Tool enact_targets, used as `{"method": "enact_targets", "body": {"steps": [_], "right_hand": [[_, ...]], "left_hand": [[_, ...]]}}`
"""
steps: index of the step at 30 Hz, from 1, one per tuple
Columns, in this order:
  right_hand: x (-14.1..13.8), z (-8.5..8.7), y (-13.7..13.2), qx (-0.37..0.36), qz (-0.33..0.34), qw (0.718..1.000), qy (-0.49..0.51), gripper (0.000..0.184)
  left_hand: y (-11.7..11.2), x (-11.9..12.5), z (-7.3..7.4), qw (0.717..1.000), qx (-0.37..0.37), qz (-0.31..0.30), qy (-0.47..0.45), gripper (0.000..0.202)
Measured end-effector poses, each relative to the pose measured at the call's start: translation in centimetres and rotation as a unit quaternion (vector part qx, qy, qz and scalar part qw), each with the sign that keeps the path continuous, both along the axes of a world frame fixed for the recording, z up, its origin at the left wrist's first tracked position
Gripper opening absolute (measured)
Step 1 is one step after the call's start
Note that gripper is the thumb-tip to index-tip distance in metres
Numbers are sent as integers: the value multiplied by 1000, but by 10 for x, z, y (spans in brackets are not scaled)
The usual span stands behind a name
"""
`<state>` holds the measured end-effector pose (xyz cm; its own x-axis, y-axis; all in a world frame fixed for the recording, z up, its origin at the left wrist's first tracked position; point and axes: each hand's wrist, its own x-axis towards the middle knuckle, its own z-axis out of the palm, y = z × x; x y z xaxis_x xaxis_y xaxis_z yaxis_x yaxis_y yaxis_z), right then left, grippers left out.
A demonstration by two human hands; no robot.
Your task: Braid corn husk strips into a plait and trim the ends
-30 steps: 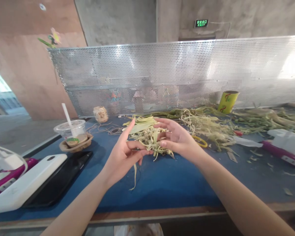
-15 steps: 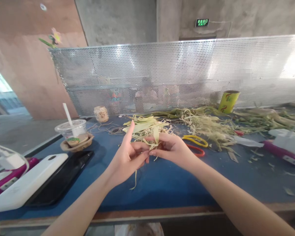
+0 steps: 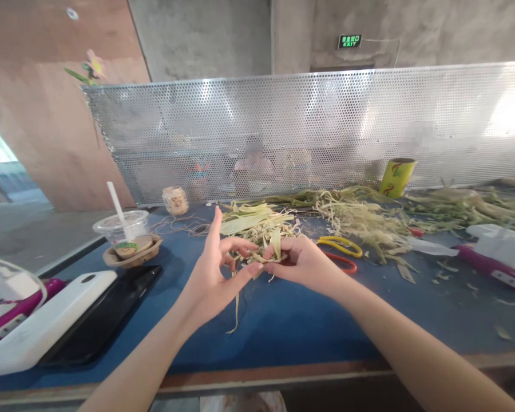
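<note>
In the middle of the head view, my right hand point(image 3: 298, 260) pinches a pale green, husk-like leaf strip point(image 3: 276, 242) between thumb and fingertips. My left hand point(image 3: 223, 269) faces it with fingers apart and index finger raised. Its thumb tip comes close to the right fingertips; whether it touches the strip I cannot tell. Just behind both hands lies a bundle of leaf strips point(image 3: 257, 220) with a curly, shredded mass. A thin strand point(image 3: 236, 313) hangs below the left hand. Scissors with yellow and red handles point(image 3: 341, 246) lie beside my right hand.
Shredded plant fibres point(image 3: 360, 223) spread at the back right, near a yellow tube point(image 3: 397, 178). At left are a lidded plastic cup point(image 3: 122, 224), a black phone point(image 3: 107, 315), a white device point(image 3: 55, 320) and a power strip point(image 3: 21, 306). A perforated metal screen point(image 3: 257, 131) borders the table's back.
The left fingers have spread and drawn back from the right hand's fingertips. My right hand keeps its pinch in nearly the same place. The view has shifted slightly.
</note>
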<state>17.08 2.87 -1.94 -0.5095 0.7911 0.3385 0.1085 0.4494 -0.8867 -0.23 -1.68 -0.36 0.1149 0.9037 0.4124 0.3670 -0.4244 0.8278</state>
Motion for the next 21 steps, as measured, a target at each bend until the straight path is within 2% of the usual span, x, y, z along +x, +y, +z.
{"method": "enact_targets", "body": {"steps": [2,6,11,14,17,21], "right_hand": [[-1,-2,0,-1,0,1000,5,17],[-2,-4,-1,-13,3,1000,0,18],[-1,-1,1,-15,-16,999,25,21],[0,5,0,-52,-13,998,41,24],[2,11,-3,-79,29,996,30,18],[4,12,-5,-75,89,993,7,17]], "left_hand": [[1,1,-2,999,29,18,-7,99],[0,3,-2,999,16,22,-46,95],[0,1,7,993,3,55,-105,93],[1,0,12,991,12,70,-116,89],[2,-3,11,991,43,72,-103,76],[2,-9,8,998,28,28,-42,66]]}}
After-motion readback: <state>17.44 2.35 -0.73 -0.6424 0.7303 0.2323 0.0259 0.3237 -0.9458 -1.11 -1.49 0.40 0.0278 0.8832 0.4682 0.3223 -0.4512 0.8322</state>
